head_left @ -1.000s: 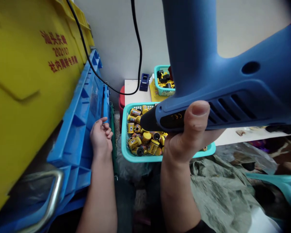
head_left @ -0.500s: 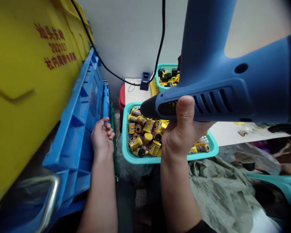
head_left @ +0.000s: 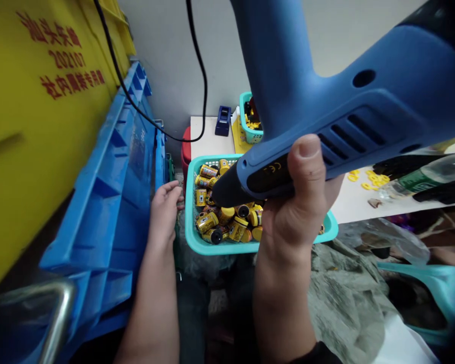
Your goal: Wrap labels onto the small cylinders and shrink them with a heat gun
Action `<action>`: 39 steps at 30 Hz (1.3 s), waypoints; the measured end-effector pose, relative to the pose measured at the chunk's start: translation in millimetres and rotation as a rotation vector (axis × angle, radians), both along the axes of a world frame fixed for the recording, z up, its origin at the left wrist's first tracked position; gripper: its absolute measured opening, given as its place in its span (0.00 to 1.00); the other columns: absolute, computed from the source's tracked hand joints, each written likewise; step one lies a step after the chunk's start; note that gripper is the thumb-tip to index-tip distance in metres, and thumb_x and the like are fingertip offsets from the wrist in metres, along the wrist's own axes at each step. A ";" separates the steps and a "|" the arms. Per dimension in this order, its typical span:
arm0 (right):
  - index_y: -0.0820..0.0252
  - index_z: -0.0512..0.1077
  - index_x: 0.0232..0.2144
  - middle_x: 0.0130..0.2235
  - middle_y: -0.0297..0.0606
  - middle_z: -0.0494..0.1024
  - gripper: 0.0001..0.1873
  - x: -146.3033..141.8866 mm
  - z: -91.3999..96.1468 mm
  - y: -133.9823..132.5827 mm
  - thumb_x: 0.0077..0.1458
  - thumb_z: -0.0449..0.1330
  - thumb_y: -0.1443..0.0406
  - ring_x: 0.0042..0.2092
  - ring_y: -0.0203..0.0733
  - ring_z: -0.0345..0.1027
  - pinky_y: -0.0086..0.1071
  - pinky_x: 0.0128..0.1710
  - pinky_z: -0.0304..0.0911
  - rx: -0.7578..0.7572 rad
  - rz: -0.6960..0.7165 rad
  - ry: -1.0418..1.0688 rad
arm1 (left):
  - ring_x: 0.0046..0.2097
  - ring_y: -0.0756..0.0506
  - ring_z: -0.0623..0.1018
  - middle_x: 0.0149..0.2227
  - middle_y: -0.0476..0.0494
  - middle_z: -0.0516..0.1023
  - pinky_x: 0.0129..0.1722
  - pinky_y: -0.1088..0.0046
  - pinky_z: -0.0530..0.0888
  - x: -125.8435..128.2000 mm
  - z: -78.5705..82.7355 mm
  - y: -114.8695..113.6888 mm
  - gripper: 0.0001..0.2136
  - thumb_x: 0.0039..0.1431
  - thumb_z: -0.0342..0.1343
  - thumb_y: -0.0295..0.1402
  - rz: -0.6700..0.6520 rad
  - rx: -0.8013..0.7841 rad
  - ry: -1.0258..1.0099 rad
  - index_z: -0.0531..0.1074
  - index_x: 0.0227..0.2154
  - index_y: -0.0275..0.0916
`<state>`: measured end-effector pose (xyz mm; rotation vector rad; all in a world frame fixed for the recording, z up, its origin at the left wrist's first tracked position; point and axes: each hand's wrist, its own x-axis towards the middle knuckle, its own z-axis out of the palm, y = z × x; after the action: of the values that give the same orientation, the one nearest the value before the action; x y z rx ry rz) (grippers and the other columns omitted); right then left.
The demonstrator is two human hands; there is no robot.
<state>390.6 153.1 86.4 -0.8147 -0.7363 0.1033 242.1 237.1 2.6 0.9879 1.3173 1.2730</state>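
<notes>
My right hand (head_left: 293,202) is wrapped round the body of a blue heat gun (head_left: 341,134), with the thumb lying along its side near the vent slots. The gun's black tapered end (head_left: 231,184) hangs over a turquoise basket (head_left: 227,247). Small yellow printed canisters (head_left: 207,221) fill the basket, some showing black round ends; the gun and my right hand hide part of them. My left hand (head_left: 166,207) hovers by the basket's left rim, fingers loosely stretched and nothing visible in them.
Blue crates (head_left: 98,182) and a yellow one (head_left: 30,131) crowd the left side. A black cord (head_left: 117,76) loops across the upper left. Behind stand a tape dispenser (head_left: 223,120) and a second turquoise basket (head_left: 252,135). On the right lie a plastic bottle (head_left: 432,174) and yellow rings (head_left: 375,179).
The heat gun has tilted, its black tapered end dipping lower over the basket. My left hand has moved closer to the basket rim and its fingers have straightened. The view has shifted slightly right.
</notes>
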 end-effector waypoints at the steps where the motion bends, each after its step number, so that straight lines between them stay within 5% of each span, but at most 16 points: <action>1: 0.52 0.63 0.55 0.53 0.35 0.71 0.25 0.9 1.4 -2.3 0.56 0.57 0.56 0.59 0.45 0.66 0.48 0.60 0.62 -0.028 0.020 -0.021 | 0.26 0.51 0.72 0.28 0.47 0.75 0.21 0.81 0.67 1.7 -0.9 0.3 0.13 0.45 0.61 0.29 -0.029 -0.035 0.022 0.75 0.37 0.37; 9: 0.55 0.69 0.49 0.44 0.34 0.76 0.23 4.6 3.7 -8.7 0.51 0.63 0.57 0.48 0.42 0.74 0.41 0.53 0.71 -0.038 0.143 0.040 | 0.26 0.49 0.75 0.29 0.42 0.78 0.24 0.78 0.71 7.1 -10.2 3.8 0.12 0.47 0.61 0.27 -0.086 -0.024 0.067 0.78 0.37 0.34; 18: 0.48 0.69 0.49 0.48 0.28 0.76 0.24 2.6 -1.5 -0.6 0.49 0.64 0.55 0.56 0.45 0.69 0.48 0.59 0.66 0.021 0.052 0.048 | 0.18 0.52 0.65 0.19 0.51 0.70 0.17 0.80 0.61 8.2 -5.0 2.1 0.20 0.47 0.59 0.33 -0.107 -0.070 0.204 0.75 0.45 0.35; 23: 0.52 0.70 0.47 0.46 0.30 0.77 0.23 2.4 -1.0 1.8 0.48 0.66 0.56 0.52 0.45 0.73 0.48 0.59 0.65 0.067 0.043 0.049 | 0.24 0.52 0.69 0.28 0.47 0.75 0.20 0.80 0.64 9.5 -4.6 4.0 0.17 0.48 0.57 0.33 0.003 0.054 0.337 0.76 0.42 0.35; 33: 0.56 0.65 0.52 0.52 0.35 0.74 0.26 -1.3 3.0 2.9 0.51 0.64 0.61 0.59 0.50 0.66 0.49 0.57 0.66 0.133 0.063 0.011 | 0.28 0.54 0.70 0.31 0.48 0.75 0.21 0.83 0.64 10.3 -7.3 4.1 0.14 0.46 0.58 0.33 0.139 0.150 0.147 0.78 0.38 0.37; 39: 0.55 0.62 0.53 0.44 0.34 0.78 0.26 -1.9 3.0 1.7 0.52 0.62 0.60 0.52 0.47 0.73 0.47 0.52 0.72 0.092 0.088 -0.013 | 0.28 0.54 0.70 0.31 0.48 0.75 0.21 0.84 0.64 13.0 -4.1 2.6 0.14 0.47 0.58 0.32 0.135 0.151 0.138 0.77 0.38 0.37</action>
<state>388.7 154.9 89.4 -0.6958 -0.7840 0.1418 255.1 239.8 -1.5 1.1240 1.4294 1.4453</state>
